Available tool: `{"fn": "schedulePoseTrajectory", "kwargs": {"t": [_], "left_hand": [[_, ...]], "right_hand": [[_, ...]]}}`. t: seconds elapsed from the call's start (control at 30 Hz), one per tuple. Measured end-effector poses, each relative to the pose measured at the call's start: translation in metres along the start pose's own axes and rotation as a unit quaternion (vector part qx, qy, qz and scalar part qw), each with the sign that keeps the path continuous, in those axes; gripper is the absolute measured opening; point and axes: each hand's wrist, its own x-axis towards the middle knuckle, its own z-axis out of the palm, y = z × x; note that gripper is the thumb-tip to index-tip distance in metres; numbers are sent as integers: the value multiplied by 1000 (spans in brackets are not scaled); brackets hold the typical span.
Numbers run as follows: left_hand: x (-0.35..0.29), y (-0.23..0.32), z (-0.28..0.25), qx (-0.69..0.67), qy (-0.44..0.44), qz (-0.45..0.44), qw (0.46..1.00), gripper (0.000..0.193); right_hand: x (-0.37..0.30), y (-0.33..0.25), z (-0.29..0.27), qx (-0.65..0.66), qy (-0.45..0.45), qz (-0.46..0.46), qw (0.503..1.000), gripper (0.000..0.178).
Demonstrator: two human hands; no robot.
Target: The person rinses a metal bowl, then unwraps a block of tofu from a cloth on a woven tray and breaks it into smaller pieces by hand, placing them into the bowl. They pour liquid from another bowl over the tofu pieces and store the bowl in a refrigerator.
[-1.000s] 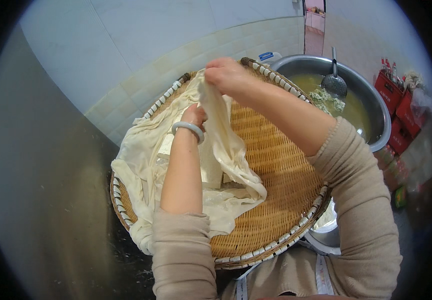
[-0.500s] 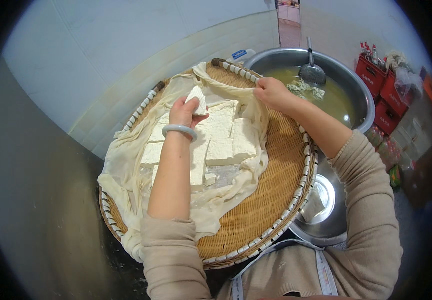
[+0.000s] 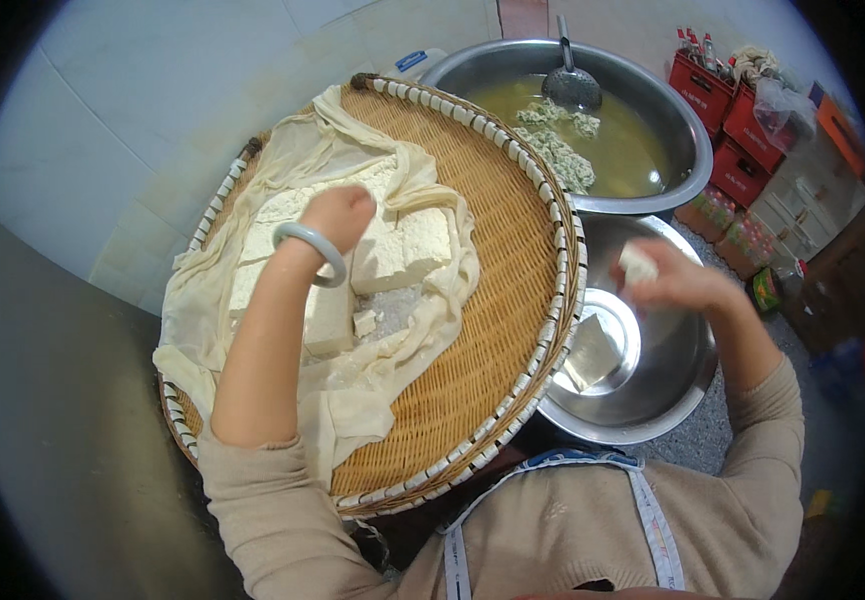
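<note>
A white piece [image 3: 639, 263] is pinched by the right hand [image 3: 678, 283] at frame right, while white blocks [image 3: 423, 240] at centre left are partly hidden by the left hand [image 3: 339, 218], its grip unclear.

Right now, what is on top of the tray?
On the tray lie a cloth and, within it, white blocks and a loose crumb. The left hand and forearm hide part of the blocks; the weave beneath the cloth is covered.

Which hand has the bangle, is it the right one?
No, the pale bangle is around the wrist of the left hand.
</note>
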Motion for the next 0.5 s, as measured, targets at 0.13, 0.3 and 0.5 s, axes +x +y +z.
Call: {"fn": "schedulePoseTrajectory", "kwargs": {"t": [0.13,0.3,0.5], "left_hand": [[29,-28,51,128,62,23,990,33],[66,-5,78,-21,69,-71,995,34],[92,37,41,-331,95,-6,939,15]], "right_hand": [[-3,38,31,-382,-54,89,918,43],[2,-18,-1,-460,83,0,884,40],[92,-103,10,-318,168,-250,899,38]]}}
